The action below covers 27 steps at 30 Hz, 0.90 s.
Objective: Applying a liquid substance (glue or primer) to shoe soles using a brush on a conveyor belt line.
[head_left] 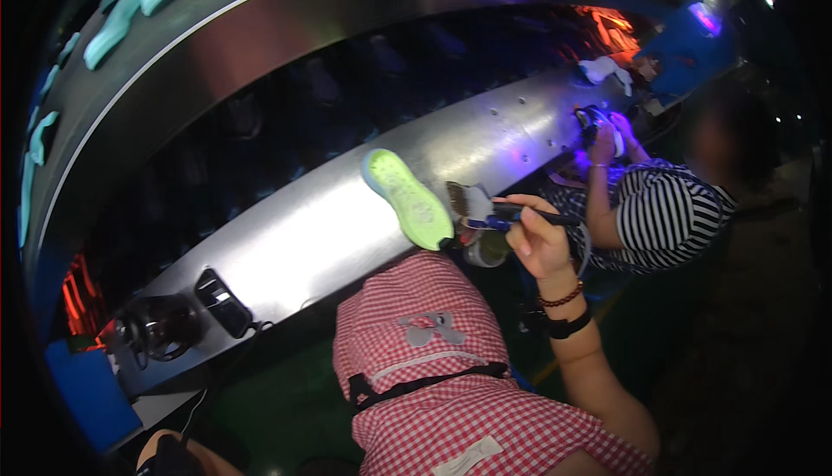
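In my right hand (542, 246) is a flat brush (472, 204), gripped by its black handle, with fingers closed around it. The bristles point left, just beside a lime-green shoe sole (406, 201). That sole lies flat on the metal ledge (303, 224) in front of me, its near end at the ledge's edge. Below the brush is a small jar-like container (487, 251), partly hidden. My left hand does not show. At the lower left edge some bare skin with something black appears; whose it is I cannot tell.
A phone (224, 303) lies on the ledge at left, near a dark round object (169, 329). Behind the ledge runs a dark recess with shoe-like shapes; orange glow shows at both ends. At right, a person in a striped top (667, 216) handles a shoe (607, 133) under violet light.
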Tool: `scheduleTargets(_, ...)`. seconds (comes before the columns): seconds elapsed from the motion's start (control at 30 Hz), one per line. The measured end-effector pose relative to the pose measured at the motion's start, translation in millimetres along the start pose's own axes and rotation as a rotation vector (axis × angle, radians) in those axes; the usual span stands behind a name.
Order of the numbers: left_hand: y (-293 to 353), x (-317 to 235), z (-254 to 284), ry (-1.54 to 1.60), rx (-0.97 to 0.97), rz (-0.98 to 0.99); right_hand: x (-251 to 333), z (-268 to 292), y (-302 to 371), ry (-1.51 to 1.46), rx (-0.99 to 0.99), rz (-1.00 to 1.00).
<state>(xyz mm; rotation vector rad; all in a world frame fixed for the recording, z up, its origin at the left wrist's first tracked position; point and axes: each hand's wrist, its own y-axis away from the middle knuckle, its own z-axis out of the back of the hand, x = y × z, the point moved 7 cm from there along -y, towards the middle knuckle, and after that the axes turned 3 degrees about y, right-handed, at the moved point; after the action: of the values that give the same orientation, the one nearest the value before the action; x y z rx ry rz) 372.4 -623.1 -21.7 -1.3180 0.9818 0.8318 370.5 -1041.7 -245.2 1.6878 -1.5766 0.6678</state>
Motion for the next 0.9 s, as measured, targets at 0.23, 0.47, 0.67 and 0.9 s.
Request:
scheduleTargets(0.23,-23.5,-89.2,-30.6,-0.014,-0.023,-0.157,-10.5,20.0,1.1,-0.038,-0.006,-0.005)
scheduleTargets(0.47,-129.6,-13.1,1.5,-1.071,-0.11,0.031,-18.5,12.5,-5.2,-0.112,0.009,-0.023)
scheduleTargets(0.67,-194.3,15.4,17.6,-1.547,-0.156,0.345,-35.4,13.6,-12.2,-0.151,0.0,-0.045)
scheduleTargets(0.9,-235.0,37.5,31.6,-1.573,-0.016,0.179,-40.4,25.9,-6.4,-0.122,-0.057,-0.062)
